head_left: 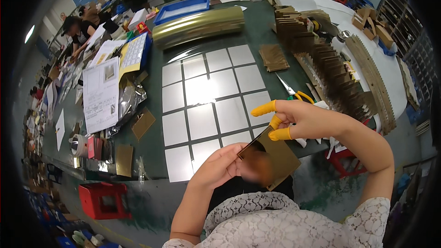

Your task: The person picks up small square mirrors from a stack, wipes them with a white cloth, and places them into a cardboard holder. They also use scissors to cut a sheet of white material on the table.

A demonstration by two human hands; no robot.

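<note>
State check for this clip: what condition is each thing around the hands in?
Left hand: gripping the gold-brown panel at its left side.
Right hand: fingers at the panel's upper edge; grip unclear.
Yellow finger covers: worn on the right hand.
Gold-brown panel: held, tilted.
Pale squares: laid flat in a spaced grid.
Gold roll: rolled up, lying on its side.
Brown sheets: stacked.
Scissors: lying down; blade opening unclear.

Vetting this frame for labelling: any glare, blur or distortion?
Head view: glare whites out central square panels; a blurred patch masks part of the bronze plate; same view: bright streaks cross the glossy golden roll, and fisheye distortion tilts the shelving near the black rim.
</note>
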